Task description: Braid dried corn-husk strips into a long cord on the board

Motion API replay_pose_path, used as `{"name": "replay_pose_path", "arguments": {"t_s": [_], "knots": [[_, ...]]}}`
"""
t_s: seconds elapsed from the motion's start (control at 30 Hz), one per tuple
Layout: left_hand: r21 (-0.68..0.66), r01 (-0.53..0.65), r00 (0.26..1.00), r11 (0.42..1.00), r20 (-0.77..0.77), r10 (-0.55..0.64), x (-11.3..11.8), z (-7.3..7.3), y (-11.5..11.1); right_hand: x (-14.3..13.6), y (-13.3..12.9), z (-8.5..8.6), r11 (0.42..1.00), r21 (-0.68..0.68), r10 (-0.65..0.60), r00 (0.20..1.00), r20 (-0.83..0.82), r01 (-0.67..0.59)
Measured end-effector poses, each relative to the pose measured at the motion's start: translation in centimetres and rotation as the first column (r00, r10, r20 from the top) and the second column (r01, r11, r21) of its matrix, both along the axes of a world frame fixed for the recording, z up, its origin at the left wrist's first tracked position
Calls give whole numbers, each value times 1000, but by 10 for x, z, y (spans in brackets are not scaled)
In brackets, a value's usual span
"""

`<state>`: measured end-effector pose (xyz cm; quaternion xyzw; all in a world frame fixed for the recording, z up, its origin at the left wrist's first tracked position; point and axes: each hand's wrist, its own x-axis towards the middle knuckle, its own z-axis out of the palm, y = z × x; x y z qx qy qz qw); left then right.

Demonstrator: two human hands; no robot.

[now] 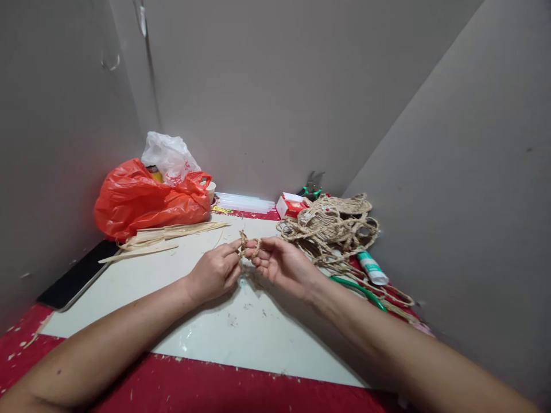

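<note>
A small piece of braided straw cord (243, 243) is held up between my two hands, over the middle of the white board (258, 335). My left hand (215, 272) is closed, its thumb and index finger pinching the cord's left side. My right hand (286, 265) faces palm up, with thumb and fingertips closed on the looped right part. The cord's lower end is partly hidden by the fingers. Just right of my right hand lies a large tangled heap of braided straw cord (331, 226).
Flat straw strips (172, 232) and a black phone (80, 275) lie left. Behind are an orange plastic bag (150, 201), a paper cup (210, 189) and clear glue sticks (243, 202). Rightward are a red-white box (291, 205), green-handled pliers (313, 186), a white-green tube (372, 268) and a green curved handle (359, 291).
</note>
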<state>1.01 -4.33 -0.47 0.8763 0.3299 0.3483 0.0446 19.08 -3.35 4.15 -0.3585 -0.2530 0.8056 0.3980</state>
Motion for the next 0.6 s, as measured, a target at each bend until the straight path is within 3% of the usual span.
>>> {"name": "replay_pose_path", "arguments": {"t_s": [0.27,0.6], "knots": [[-45,-55,991,997,-122,49,-2,-3,3,-6,-5,-18,982,189,-48,984,173,14],[-153,-21,990,988,-142,-1,7,-9,-2,-5,10,-34,926,359,-58,896,441,-117]]}}
